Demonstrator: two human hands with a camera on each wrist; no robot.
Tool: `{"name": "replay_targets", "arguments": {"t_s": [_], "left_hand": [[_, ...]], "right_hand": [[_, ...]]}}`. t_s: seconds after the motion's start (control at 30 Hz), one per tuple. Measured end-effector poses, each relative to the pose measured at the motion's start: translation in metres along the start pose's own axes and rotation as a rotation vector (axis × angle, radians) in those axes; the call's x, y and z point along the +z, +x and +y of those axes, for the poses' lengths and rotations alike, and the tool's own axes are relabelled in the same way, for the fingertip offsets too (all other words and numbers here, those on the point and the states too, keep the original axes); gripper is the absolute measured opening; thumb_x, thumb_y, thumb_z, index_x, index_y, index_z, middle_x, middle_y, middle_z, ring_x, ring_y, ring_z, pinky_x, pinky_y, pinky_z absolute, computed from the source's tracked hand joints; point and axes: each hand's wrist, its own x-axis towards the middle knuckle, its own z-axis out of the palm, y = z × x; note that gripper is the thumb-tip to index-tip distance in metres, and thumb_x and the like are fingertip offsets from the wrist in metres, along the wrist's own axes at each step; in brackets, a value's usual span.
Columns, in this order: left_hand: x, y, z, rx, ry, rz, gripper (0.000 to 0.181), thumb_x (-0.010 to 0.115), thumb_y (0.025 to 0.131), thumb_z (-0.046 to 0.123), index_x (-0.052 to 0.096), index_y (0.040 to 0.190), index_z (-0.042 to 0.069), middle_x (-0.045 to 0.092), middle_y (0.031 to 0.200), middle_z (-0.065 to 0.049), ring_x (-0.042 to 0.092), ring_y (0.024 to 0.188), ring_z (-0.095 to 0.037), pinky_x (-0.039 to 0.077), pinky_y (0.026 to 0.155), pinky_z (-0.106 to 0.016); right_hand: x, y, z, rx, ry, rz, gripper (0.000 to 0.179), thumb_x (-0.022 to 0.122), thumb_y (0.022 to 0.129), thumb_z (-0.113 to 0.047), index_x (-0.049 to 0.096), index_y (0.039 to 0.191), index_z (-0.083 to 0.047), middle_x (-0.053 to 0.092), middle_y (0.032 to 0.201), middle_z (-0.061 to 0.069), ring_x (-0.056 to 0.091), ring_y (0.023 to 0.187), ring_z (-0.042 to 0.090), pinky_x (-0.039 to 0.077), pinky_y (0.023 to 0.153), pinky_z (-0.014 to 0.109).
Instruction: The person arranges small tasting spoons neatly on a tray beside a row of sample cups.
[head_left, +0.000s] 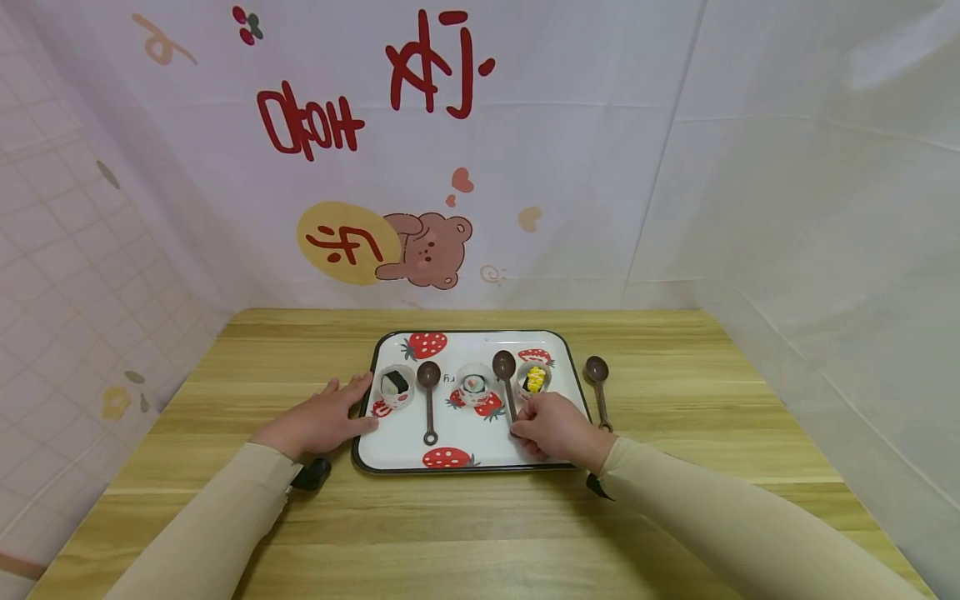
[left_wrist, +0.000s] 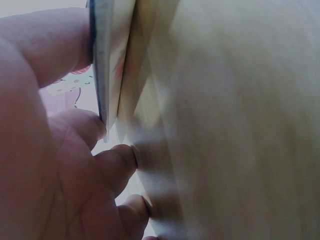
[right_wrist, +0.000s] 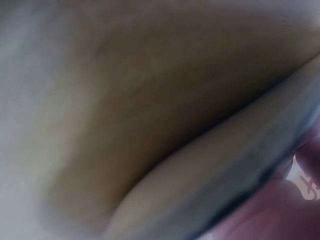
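The right hand (head_left: 553, 429) pinches the middle brown spoon (head_left: 505, 365) by its handle; the left hand (head_left: 318, 421), fingers spread, touches the tray (head_left: 480, 433).

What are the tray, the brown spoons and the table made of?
The tray looks like glossy enamelled metal: white with a thin dark rim. The brown spoons could be smooth plastic or wood; their even colour suggests plastic. The table seems smooth wood or wood-print, showing streaky grain.

A wood-grain table (head_left: 450, 533) stretches before you towards twelve o'clock, where a white backdrop (head_left: 585, 158) shows you a pinkish-brown bear (head_left: 437, 254); printed cherries (head_left: 245, 27) sit near eleven.
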Motion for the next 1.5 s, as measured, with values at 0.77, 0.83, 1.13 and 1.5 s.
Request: {"name": "replay_targets", "arguments": {"t_s": [0.77, 0.83, 1.13, 1.5], "left_hand": [[-0.0016, -0.0023, 0.002, 0.004, -0.007, 0.003, 0.095, 0.061, 0.1, 0.061, 0.017, 0.171, 0.016, 0.018, 0.175, -0.02, 0.006, 0.158, -0.059, 0.02, 0.119, -0.079], [-0.0019, -0.0027, 0.0025, 0.003, -0.011, 0.002, 0.095, 0.061, 0.1, 0.061, 0.017, 0.171, 0.016, 0.018, 0.175, -0.02, 0.006, 0.158, -0.058, 0.02, 0.119, -0.079], [-0.0008, -0.0014, 0.002, 0.019, 0.0, 0.005, 0.094, 0.061, 0.101, 0.059, 0.017, 0.17, 0.013, 0.019, 0.175, -0.022, 0.007, 0.158, -0.06, 0.02, 0.12, -0.078], [-0.0013, -0.002, 0.0024, 0.021, -0.001, 0.009, 0.095, 0.063, 0.1, 0.058, 0.018, 0.17, 0.012, 0.02, 0.174, -0.023, 0.007, 0.157, -0.061, 0.021, 0.119, -0.079]], "right_hand": [[0.0023, 0.004, -0.0053, 0.049, -0.053, -0.01, 0.026, 0.071, 0.099, -0.014, 0.071, 0.074, -0.007, 0.063, 0.061, 0.001, 0.053, 0.052, 0.008, 0.049, 0.051, 0.021], [0.0021, 0.0047, -0.0056, 0.054, -0.058, -0.013, 0.028, 0.071, 0.099, -0.014, 0.071, 0.072, -0.007, 0.063, 0.06, 0.0, 0.052, 0.051, 0.008, 0.048, 0.051, 0.021], [0.0024, 0.008, -0.0049, 0.098, -0.088, -0.015, 0.03, 0.075, 0.098, -0.02, 0.073, 0.07, -0.009, 0.065, 0.06, -0.001, 0.054, 0.05, 0.008, 0.047, 0.05, 0.021], [0.0051, 0.0086, -0.0035, 0.077, -0.109, -0.003, 0.031, 0.076, 0.096, -0.019, 0.071, 0.067, -0.009, 0.063, 0.058, -0.001, 0.054, 0.05, 0.008, 0.047, 0.049, 0.021]]}}
